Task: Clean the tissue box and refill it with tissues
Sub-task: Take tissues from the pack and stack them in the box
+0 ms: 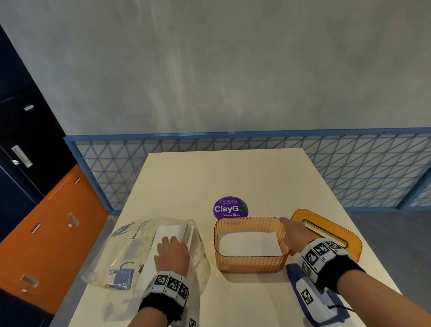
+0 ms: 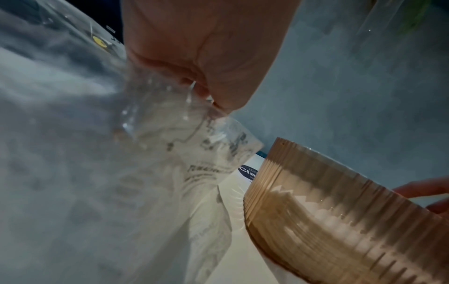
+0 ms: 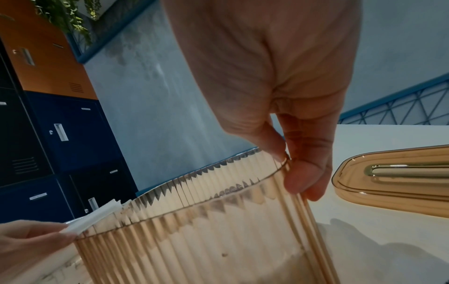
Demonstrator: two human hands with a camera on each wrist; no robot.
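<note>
The amber ribbed tissue box (image 1: 249, 265) stands lidless mid-table with white tissues (image 1: 248, 244) lying in its bottom. My right hand (image 1: 286, 236) pinches the box's right wall at the rim (image 3: 289, 161), thumb on one side and fingers on the other. The amber lid (image 1: 334, 235) with its slot lies flat just right of the box, also seen as the lid (image 3: 393, 176) in the right wrist view. My left hand (image 1: 174, 243) reaches into the clear plastic tissue pack (image 1: 129, 254) left of the box and grips a white tissue stack (image 3: 92, 219). The plastic hides its fingertips (image 2: 206, 92).
A purple ClayGo sticker (image 1: 230, 208) lies on the table behind the box. A blue-and-white item (image 1: 309, 294) with a printed marker lies under my right forearm. Orange and dark blue lockers (image 1: 40, 218) stand left; a blue mesh railing (image 1: 356, 163) runs behind the table.
</note>
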